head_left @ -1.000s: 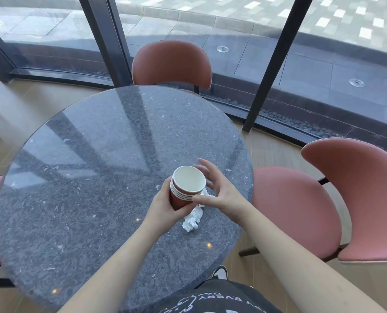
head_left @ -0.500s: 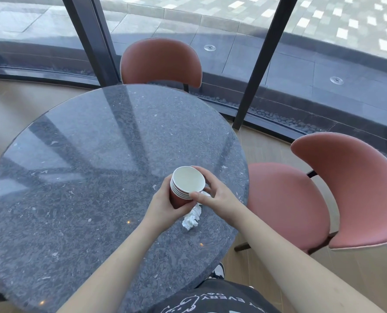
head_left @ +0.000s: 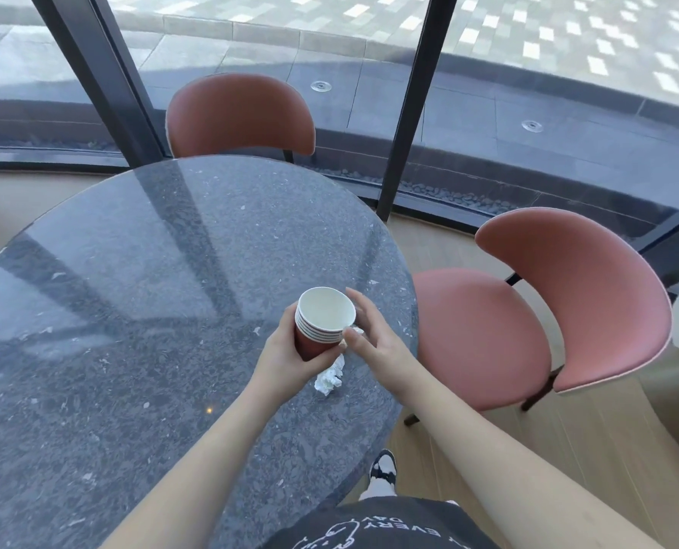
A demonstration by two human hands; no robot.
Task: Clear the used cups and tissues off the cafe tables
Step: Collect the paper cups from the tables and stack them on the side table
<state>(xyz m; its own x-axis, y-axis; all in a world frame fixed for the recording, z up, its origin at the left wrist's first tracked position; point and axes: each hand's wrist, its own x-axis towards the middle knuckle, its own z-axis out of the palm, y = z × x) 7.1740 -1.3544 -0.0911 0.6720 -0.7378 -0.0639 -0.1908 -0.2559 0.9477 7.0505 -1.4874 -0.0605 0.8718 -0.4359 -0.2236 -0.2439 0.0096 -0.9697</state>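
Roughly five nested cups (head_left: 317, 328), one tissue (head_left: 329, 378)

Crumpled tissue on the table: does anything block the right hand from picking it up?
Partly. The cup stack, gripped by the left hand, sits above the crumpled tissue and covers its upper part. The right hand is beside the stack; the tissue's lower end lies exposed on the table.

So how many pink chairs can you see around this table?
2: one chair at the table's far side by the window, another chair to the right. Others may be out of view.
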